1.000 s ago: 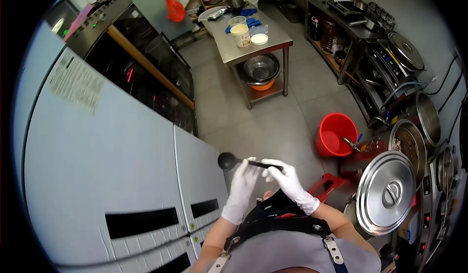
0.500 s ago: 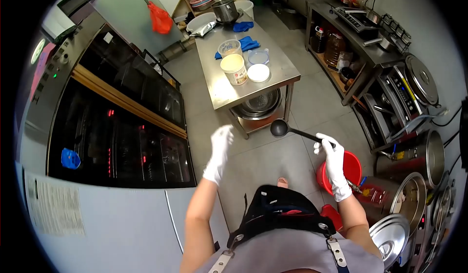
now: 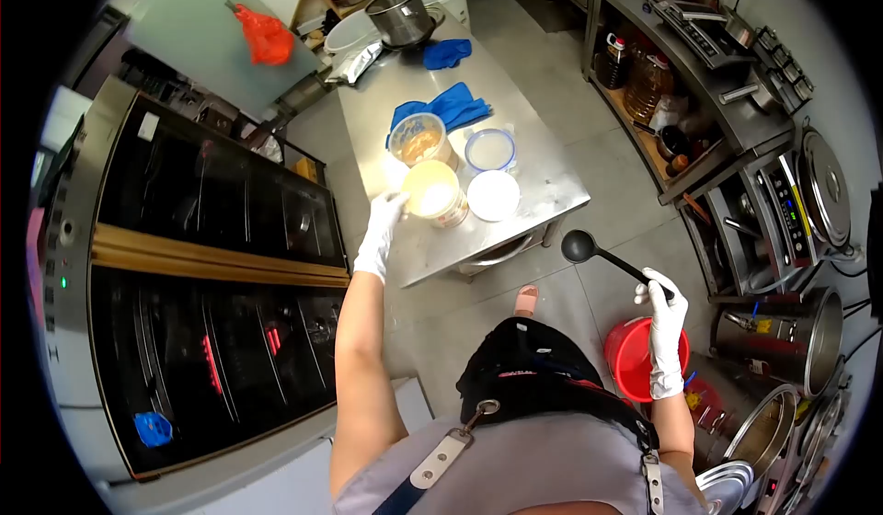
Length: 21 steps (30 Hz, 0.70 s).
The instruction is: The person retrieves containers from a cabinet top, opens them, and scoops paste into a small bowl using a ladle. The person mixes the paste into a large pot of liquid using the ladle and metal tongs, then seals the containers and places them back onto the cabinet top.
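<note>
My gloved left hand (image 3: 384, 225) reaches the left side of a cream-coloured tub (image 3: 432, 193) near the front of the steel table (image 3: 543, 170); its fingertips are at the rim, and whether they grip it is unclear. In my gloved right hand (image 3: 664, 317) is a black ladle (image 3: 607, 257), its bowl pointing left, over the floor. A clear container (image 3: 420, 140) with brown contents stands behind the tub. Right of the tub lie a white round lid (image 3: 494, 195) and a clear lid with a blue rim (image 3: 490, 150).
Blue gloves or cloths (image 3: 446, 110) and a dark pot (image 3: 401, 18) are farther back on the table. A red bucket (image 3: 635, 359) and large steel pots (image 3: 777, 340) stand at right. Glass-doored cabinets (image 3: 221, 248) line the left.
The view has come closer to the table. My left hand has moved forward to the tub. The ladle, earlier near both hands, is in my right hand, out to the right.
</note>
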Each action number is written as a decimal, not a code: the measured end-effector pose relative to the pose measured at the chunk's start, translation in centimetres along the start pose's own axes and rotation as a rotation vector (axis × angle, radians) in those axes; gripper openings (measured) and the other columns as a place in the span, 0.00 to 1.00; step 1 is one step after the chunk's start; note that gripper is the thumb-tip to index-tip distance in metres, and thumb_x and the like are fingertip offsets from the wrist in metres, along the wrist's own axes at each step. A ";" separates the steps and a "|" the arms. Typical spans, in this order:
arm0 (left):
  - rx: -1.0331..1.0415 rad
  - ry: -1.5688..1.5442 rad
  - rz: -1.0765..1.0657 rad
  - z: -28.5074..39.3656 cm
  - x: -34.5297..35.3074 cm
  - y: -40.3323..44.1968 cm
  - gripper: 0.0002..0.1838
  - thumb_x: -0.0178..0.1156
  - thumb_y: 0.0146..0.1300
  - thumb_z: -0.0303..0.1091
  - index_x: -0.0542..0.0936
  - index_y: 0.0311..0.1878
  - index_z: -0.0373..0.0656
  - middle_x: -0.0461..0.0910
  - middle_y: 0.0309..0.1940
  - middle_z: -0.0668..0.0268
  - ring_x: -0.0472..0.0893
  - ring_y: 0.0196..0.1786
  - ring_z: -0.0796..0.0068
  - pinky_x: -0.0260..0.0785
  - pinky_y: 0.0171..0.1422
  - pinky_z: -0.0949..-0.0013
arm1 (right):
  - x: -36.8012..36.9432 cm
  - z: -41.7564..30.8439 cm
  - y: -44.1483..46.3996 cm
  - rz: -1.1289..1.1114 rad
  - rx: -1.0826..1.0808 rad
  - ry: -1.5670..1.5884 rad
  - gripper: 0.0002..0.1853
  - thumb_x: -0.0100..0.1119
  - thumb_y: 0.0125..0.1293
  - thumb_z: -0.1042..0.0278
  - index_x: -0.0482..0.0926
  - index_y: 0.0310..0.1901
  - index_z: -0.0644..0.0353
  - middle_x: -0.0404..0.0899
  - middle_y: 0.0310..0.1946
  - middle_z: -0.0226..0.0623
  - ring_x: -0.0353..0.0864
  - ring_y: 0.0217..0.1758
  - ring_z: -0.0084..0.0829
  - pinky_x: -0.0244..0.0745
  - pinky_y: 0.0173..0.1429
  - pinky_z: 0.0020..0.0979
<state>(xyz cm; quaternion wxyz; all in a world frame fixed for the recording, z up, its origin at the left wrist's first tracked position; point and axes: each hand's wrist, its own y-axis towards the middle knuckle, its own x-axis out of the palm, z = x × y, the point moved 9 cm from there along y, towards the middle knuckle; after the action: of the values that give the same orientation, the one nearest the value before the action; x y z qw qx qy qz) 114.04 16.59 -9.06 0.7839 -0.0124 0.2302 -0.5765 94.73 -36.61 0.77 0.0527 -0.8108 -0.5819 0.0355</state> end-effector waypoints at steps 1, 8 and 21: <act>0.015 -0.011 -0.029 0.1 0.4 0.6 0.14 0.60 0.58 0.31 0.79 0.44 0.33 0.80 0.26 0.64 0.75 0.21 0.81 0.68 0.25 0.77 | -0.1 0.1 1.2 0.017 0.009 0.004 0.11 0.51 0.67 0.73 0.79 0.47 0.67 0.79 0.27 0.33 0.74 0.28 0.21 0.71 0.38 0.23; 0.088 -0.033 -0.034 2.6 0.2 -1.7 0.13 0.56 0.58 0.24 0.79 0.46 0.32 0.79 0.25 0.67 0.73 0.19 0.83 0.68 0.23 0.79 | 1.4 -0.5 7.2 0.055 0.060 0.044 0.11 0.50 0.67 0.73 0.78 0.46 0.68 0.78 0.27 0.34 0.74 0.28 0.22 0.70 0.37 0.23; 0.828 0.398 0.349 23.5 10.8 -18.6 0.18 0.53 0.55 0.22 0.79 0.50 0.39 0.71 0.32 0.58 0.75 0.34 0.65 0.70 0.40 0.66 | -4.0 -13.0 10.3 -0.056 -0.484 0.128 0.11 0.52 0.60 0.79 0.79 0.42 0.71 0.78 0.28 0.42 0.77 0.29 0.29 0.72 0.36 0.26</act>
<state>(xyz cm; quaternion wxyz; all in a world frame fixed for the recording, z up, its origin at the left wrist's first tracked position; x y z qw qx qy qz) 108.64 -5.26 13.46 0.7486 0.4496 0.1256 -0.4708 104.72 -44.25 12.37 -0.1053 -0.7840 -0.5910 -0.1578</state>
